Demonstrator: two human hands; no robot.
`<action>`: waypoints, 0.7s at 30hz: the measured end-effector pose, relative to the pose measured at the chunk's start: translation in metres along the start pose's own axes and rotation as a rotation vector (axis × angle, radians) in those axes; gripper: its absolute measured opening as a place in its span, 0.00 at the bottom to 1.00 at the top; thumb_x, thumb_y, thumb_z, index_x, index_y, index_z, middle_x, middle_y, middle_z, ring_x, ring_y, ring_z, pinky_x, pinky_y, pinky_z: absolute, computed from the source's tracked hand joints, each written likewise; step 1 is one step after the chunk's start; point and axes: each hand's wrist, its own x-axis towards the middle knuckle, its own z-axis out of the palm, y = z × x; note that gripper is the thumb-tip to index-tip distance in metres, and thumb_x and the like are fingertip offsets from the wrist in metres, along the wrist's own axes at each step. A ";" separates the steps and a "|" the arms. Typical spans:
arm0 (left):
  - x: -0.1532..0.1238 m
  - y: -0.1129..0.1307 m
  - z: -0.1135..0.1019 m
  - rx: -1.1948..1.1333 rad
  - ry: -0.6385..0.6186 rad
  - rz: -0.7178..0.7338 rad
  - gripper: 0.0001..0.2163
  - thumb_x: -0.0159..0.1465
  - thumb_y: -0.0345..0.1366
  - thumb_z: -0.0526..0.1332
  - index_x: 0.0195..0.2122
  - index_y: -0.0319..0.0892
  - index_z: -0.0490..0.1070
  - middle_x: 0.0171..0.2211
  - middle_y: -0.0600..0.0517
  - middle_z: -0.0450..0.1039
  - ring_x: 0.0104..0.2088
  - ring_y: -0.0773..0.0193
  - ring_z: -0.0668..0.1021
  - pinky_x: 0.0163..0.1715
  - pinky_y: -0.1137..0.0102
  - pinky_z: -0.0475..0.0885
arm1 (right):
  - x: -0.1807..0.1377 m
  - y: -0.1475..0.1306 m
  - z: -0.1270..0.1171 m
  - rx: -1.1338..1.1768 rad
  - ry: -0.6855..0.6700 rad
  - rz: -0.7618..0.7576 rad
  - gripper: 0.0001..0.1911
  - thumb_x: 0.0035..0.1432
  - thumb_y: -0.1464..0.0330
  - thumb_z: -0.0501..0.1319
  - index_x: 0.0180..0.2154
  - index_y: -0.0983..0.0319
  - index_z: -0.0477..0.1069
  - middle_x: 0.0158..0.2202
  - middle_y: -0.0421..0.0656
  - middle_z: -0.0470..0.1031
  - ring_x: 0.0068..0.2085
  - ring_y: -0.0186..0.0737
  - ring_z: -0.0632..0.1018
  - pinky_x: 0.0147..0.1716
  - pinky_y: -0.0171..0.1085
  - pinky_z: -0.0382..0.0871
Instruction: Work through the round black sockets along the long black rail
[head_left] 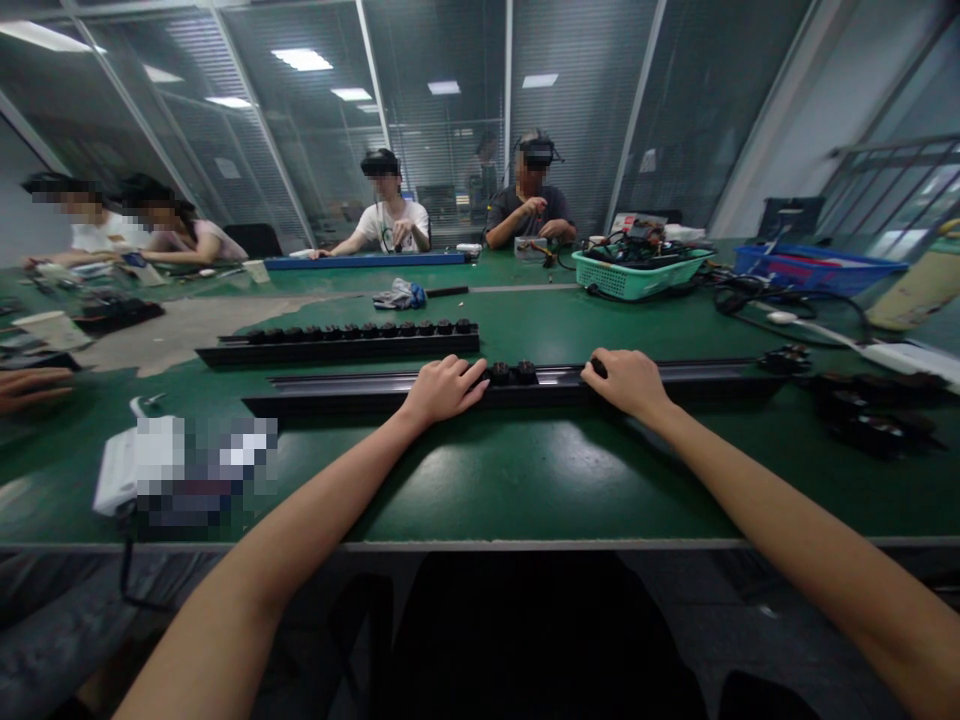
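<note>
In front of me a long black metal channel (352, 399) lies across the green table. My left hand (448, 388) is closed over it left of the middle, fingers bent across its edge. Just right of those fingers, two small black blocks (514, 373), shaped like socket inserts, sit in the channel. My right hand (630, 382) is closed, thumb and fingers round another black block (598, 368) at the channel, right of a bare stretch. Whether that block is seated in the channel I cannot tell. The undersides of both hands are hidden.
Behind lies a second black channel (337, 349) with several blocks in a row. Loose black blocks (877, 410) lie at the right, near a white power strip (911, 362). A green basket (637, 275) stands farther back. Co-workers sit around; a neighbour's hand (34, 388) rests at left.
</note>
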 end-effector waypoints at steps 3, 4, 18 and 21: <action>0.000 0.000 0.000 -0.002 -0.012 0.000 0.24 0.79 0.48 0.45 0.60 0.42 0.74 0.42 0.42 0.82 0.43 0.53 0.79 0.36 0.63 0.71 | -0.001 0.000 0.002 0.014 0.013 0.007 0.21 0.72 0.60 0.51 0.44 0.64 0.79 0.41 0.55 0.84 0.41 0.52 0.81 0.41 0.43 0.64; 0.000 0.000 -0.001 0.000 -0.014 0.001 0.24 0.79 0.48 0.45 0.60 0.42 0.74 0.43 0.42 0.82 0.43 0.53 0.79 0.36 0.63 0.71 | -0.001 0.000 0.002 0.019 0.017 0.006 0.21 0.72 0.60 0.51 0.44 0.64 0.79 0.42 0.55 0.84 0.41 0.52 0.81 0.41 0.43 0.64; -0.001 -0.001 0.000 0.002 -0.007 0.010 0.24 0.79 0.48 0.45 0.61 0.42 0.73 0.43 0.42 0.82 0.43 0.53 0.80 0.36 0.63 0.71 | -0.002 0.000 0.002 0.001 -0.003 0.045 0.19 0.72 0.62 0.50 0.46 0.63 0.76 0.41 0.54 0.83 0.40 0.52 0.81 0.39 0.43 0.63; 0.000 0.000 -0.001 -0.002 -0.005 0.008 0.24 0.79 0.48 0.45 0.60 0.42 0.74 0.43 0.42 0.81 0.43 0.53 0.80 0.35 0.63 0.71 | 0.000 0.002 0.004 0.021 -0.016 0.078 0.19 0.72 0.60 0.51 0.46 0.63 0.76 0.40 0.54 0.83 0.40 0.53 0.81 0.38 0.43 0.64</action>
